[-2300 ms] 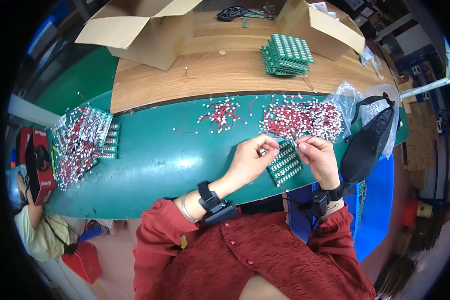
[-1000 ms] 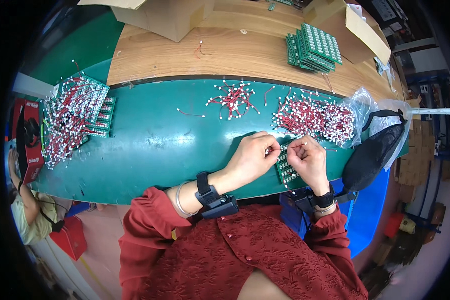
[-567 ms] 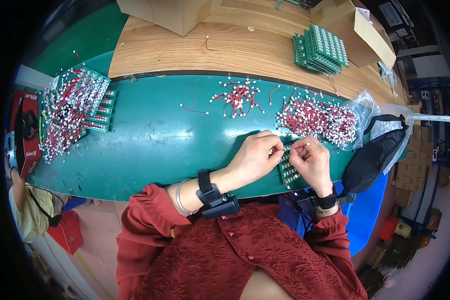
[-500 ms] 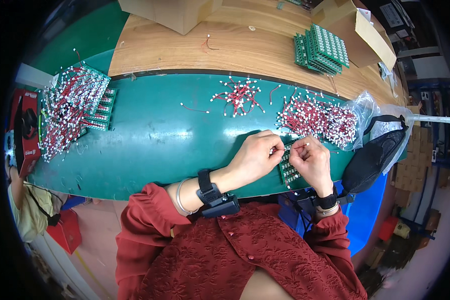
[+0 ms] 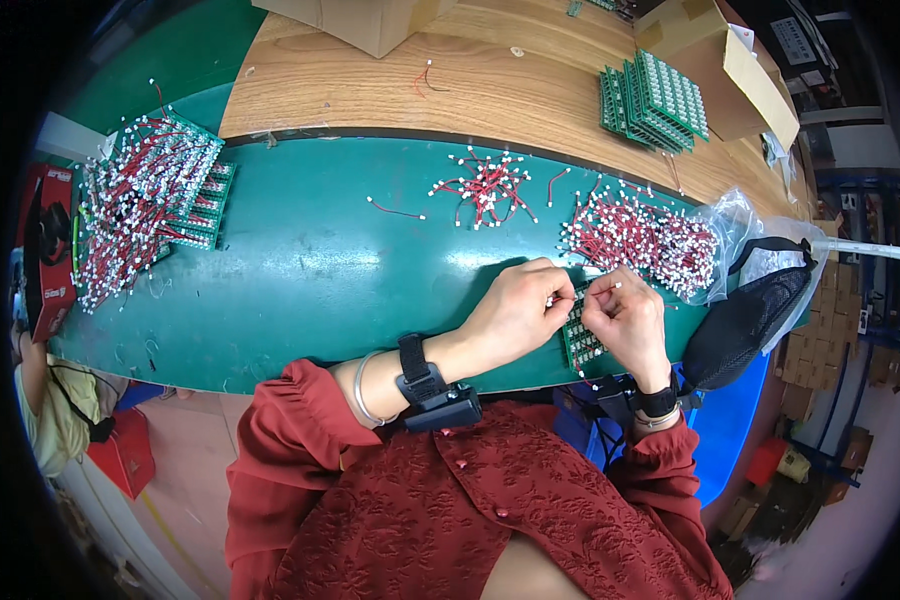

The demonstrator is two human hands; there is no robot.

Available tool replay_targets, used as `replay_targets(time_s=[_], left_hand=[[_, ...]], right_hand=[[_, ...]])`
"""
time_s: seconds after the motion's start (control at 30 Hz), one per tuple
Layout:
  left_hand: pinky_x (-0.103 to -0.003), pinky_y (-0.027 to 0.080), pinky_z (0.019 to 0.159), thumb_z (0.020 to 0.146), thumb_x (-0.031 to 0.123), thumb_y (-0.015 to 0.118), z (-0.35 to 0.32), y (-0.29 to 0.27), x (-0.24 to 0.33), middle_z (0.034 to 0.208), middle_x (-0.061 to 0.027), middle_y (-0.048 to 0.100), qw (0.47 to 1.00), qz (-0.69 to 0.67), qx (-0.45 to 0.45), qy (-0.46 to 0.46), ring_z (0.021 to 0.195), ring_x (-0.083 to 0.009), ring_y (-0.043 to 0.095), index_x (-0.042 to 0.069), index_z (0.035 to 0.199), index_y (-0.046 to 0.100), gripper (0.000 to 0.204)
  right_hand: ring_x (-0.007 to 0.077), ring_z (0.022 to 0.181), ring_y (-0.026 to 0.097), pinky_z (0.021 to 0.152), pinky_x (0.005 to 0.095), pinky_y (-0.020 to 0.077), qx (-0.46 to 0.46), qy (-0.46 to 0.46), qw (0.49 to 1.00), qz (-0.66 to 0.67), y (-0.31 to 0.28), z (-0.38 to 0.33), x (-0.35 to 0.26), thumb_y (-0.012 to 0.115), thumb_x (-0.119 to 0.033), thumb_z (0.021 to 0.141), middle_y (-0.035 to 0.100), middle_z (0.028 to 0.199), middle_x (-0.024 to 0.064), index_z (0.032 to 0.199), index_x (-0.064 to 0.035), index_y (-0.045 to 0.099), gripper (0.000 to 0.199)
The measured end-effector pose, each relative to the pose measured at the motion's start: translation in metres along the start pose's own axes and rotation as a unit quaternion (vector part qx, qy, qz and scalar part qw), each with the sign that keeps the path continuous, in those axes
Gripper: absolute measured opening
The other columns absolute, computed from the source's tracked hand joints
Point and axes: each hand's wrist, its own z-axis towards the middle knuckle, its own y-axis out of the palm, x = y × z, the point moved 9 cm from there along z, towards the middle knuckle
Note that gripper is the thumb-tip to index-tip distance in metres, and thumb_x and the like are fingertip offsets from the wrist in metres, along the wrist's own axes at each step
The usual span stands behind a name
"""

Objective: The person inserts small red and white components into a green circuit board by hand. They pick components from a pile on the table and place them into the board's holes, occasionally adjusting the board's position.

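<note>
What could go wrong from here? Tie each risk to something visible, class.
The green board lies near the front edge of the green table, so a nudge might knock it off. The loose wire pile lies just beyond the right hand, so wires could snag. That hand partly covers the board, so a slip might go unseen.

too-small white lettering, red box (image 5: 56,272)

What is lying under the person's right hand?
A green circuit board with small pale parts is partly under the right hand; its left portion shows. What sits on the covered portion cannot be seen.
</note>
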Motion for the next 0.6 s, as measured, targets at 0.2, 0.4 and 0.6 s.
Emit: replay_targets(time_s=[0.2,0.4,0.6], left_hand=[[-0.032,0.049,0.059,0.077,0.004,0.065,-0.001,0.0,0.002,0.076,-0.0111,0.06,1.0,0.006,0.003,0.01,0.065,-0.0225,0.062,0.001,0.081,0.061,0.007],[-0.033,0.048,0.058,0.077,0.003,0.065,-0.002,0.0,0.003,0.077,-0.0114,0.06,1.0,0.016,-0.002,0.006,0.065,-0.0242,0.06,0.001,0.081,0.061,0.006],[-0.033,0.046,0.058,0.077,0.002,0.065,0.0,0.0,0.003,0.077,-0.011,0.06,0.999,0.04,0.0,0.001,0.064,-0.0242,0.059,0.0,0.083,0.062,0.007]], right_hand=[[0.0216,0.055,0.062,0.05,0.0331,0.0493,-0.005,-0.016,1.0,-0.012,0.001,0.0,-0.006,0.067,-0.001,0.07,0.058,0.07,0.0082,0.076,-0.0038,0.058,0.01],[0.0265,0.056,0.062,0.049,0.0382,0.0495,-0.053,-0.081,0.981,-0.168,0.011,-0.003,-0.025,0.061,-0.006,0.076,0.053,0.074,0.0107,0.079,-0.0032,0.054,0.009],[0.015,0.056,0.061,0.046,0.0295,0.0479,-0.089,-0.118,0.938,-0.312,0.024,-0.005,-0.047,0.056,-0.004,0.074,0.052,0.077,0.0097,0.077,-0.0046,0.051,0.006]])
